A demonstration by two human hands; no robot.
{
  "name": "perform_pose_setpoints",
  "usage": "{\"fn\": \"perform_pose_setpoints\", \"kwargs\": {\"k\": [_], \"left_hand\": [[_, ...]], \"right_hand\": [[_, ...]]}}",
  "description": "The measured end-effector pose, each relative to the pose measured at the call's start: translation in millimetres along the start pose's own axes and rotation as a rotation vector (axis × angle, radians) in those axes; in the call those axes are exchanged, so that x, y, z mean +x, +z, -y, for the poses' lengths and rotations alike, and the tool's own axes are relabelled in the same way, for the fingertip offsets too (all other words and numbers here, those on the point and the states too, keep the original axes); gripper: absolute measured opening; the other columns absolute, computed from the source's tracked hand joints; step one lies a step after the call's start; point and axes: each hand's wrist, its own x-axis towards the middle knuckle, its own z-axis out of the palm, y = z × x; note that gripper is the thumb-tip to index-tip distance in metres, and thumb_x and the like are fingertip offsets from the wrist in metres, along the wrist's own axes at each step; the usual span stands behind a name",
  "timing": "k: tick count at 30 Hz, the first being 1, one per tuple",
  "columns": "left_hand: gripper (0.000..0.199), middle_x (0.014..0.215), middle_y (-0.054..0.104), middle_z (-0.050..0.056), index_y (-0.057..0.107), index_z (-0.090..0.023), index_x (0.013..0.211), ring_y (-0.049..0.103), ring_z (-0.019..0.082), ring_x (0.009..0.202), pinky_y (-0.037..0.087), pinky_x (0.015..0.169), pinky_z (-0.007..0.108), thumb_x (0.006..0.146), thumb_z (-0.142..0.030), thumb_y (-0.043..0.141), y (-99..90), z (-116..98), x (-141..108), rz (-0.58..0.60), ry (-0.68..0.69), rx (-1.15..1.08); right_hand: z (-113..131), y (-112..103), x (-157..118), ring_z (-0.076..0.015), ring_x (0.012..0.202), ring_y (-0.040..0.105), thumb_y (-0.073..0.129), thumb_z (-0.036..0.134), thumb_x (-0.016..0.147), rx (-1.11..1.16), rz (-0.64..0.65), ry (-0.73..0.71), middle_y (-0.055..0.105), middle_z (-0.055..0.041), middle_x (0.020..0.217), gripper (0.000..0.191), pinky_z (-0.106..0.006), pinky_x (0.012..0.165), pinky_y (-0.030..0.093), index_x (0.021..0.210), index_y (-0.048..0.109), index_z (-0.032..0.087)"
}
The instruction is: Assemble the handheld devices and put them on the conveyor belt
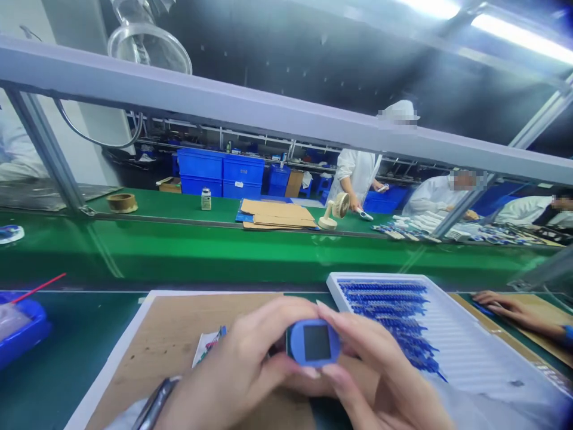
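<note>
Between my two hands is a small blue oval device with a dark square screen (317, 343), its face turned toward me. My left hand (246, 352) grips its left end between thumb and fingers. On the other end, the fingertips and thumb of my right hand (376, 358) close around the blue rim. Both hands are above a brown cardboard sheet (147, 340). Partly behind my left hand lies a small white piece with green and red parts (208, 345), too covered to name. Right of my hands sits a white ribbed tray (465, 346) holding rows of blue parts (385, 304).
A blue bin (27, 328) with a red stick stands at left. Beyond are a green conveyor belt (224, 251), a tape roll (122, 203), cardboard pieces (277, 214) and a small fan (333, 214). Another person's hand (514, 310) rests at right. A metal beam (268, 101) crosses above.
</note>
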Motion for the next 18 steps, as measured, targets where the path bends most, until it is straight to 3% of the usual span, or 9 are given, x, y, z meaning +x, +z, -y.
{"fn": "perform_pose_setpoints", "kwargs": {"k": [4,8,12,18], "left_hand": [[0.034,0.134,0.063,0.001,0.055,-0.032,0.132,0.060,0.016,0.121,0.044,0.102,0.020,0.099,-0.023,0.054,-14.1,-3,-5,-0.028,0.068,0.070],[0.029,0.125,0.068,-0.001,0.058,-0.031,0.128,0.064,0.013,0.114,0.045,0.098,0.013,0.099,-0.027,0.055,-17.5,-8,-10,0.058,0.081,0.180],[0.031,0.126,0.068,0.002,0.059,-0.031,0.129,0.071,0.017,0.105,0.051,0.088,0.014,0.102,-0.036,0.045,-6.9,-8,-14,0.091,0.080,0.325],[0.040,0.130,0.066,-0.001,0.049,-0.039,0.139,0.073,0.018,0.096,0.054,0.076,0.015,0.101,-0.026,0.045,7.5,5,-16,0.077,0.155,0.400]], "right_hand": [[10,2,8,-0.0135,0.110,0.065,0.058,0.024,0.095,0.038,0.075,-0.007,0.065,-0.0025,0.126,0.042,-0.022,0.092,0.057,0.137,0.052,0.028],[19,3,9,-0.0170,0.100,0.069,0.059,0.009,0.091,0.059,-0.012,-0.084,0.072,-0.0033,0.110,0.034,-0.029,0.086,0.060,0.121,0.062,0.026],[21,-6,6,-0.0128,0.082,0.069,0.066,0.009,0.086,-0.031,-0.066,-0.050,0.071,-0.0006,0.089,0.018,-0.020,0.069,0.059,0.096,0.066,0.024],[17,-15,11,-0.0060,0.061,0.064,0.064,0.015,0.090,-0.088,0.013,-0.056,0.065,0.0038,0.073,0.010,-0.009,0.058,0.054,0.084,0.064,0.023]]}}
